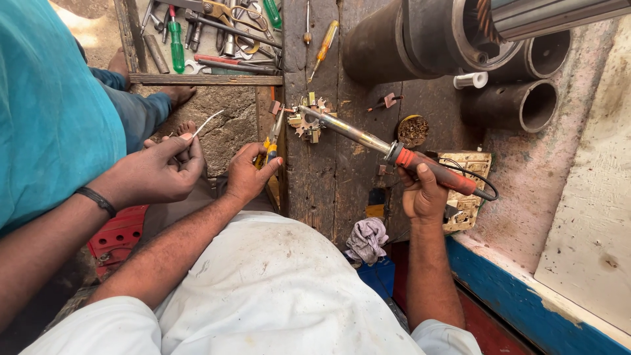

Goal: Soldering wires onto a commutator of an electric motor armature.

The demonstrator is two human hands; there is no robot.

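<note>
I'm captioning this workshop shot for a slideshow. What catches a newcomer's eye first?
The soldering iron with its red handle, held in the right hand, slants across the wooden bench, its tip at a small metal part. The left hand grips yellow-handled pliers. At left, another person's hand pinches a thin wire.

Light: soft daylight is falling evenly, brightest at top left.
Shadows: faint.
Focus: sharp.
Edges: wide-angle bending is showing.
</note>
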